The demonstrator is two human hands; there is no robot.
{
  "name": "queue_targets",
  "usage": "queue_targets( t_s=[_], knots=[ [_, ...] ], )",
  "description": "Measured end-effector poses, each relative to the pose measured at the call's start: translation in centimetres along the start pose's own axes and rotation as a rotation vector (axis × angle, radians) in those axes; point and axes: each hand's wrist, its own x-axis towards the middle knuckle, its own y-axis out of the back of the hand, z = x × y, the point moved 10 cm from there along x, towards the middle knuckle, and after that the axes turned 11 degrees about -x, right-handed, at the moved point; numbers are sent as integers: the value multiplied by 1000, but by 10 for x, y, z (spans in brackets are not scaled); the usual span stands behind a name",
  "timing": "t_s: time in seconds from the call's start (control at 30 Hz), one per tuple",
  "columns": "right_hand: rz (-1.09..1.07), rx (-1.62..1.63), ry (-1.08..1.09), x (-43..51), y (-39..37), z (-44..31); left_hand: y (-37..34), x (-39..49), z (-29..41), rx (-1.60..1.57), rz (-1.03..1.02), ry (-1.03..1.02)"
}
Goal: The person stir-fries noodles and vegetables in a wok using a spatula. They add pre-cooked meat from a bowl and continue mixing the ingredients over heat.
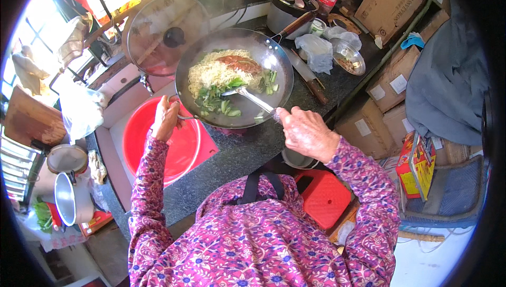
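In front of me is a large metal wok (241, 113) above the dark stone counter. It holds pale curly noodles (203, 75) topped with a reddish-brown sauce (239, 65), and chopped green vegetables (215, 101) lie along the near side. My left hand (168, 118) grips the wok's loop handle at its left rim. My right hand (308, 133) is closed around the handle of a metal spatula (251, 98), whose blade rests against the greens. The wok's long wooden handle (300, 23) points away to the upper right, held by neither hand.
A red plastic basin (138, 140) sits in the sink left of the wok. Behind it leans a glass lid (166, 36). On the counter's right are a cleaver (302, 67), a plastic bag (316, 51), a metal bowl (348, 55) and a lidded pot (276, 14). Cardboard boxes (365, 129) stand beyond.
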Motion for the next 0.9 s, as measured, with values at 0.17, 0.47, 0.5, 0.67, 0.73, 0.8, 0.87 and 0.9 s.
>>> queue_targets(
  t_s=[0.17, 0.47, 0.5, 0.67, 0.73, 0.8, 0.87, 0.9],
  knots=[
    [95, -12, -13, 1, 0, -18, 0, 3, 4, -39, -25, -41],
    [98, -134, -53, 11, -26, -38, 1, 6, -1, -52, -17, -65],
    [76, -120, -77, 11, -25, -24, 1, 7, 0, -71, -6, -87],
    [88, 41, 121, -11, -10, 8, 6, 7, -5, -89, 127, -97],
    [55, 65, 110, -21, -7, 21, 5, 4, -8, -96, 164, -94],
    [38, 65, 159, -31, 4, 28, 5, 0, -9, -89, 197, -85],
    [79, 35, 179, -38, 28, 35, 3, -4, -10, -105, 212, -84],
    [19, 4, 129, -39, 31, 43, 1, -5, -8, -130, 209, -93]
  ],
)
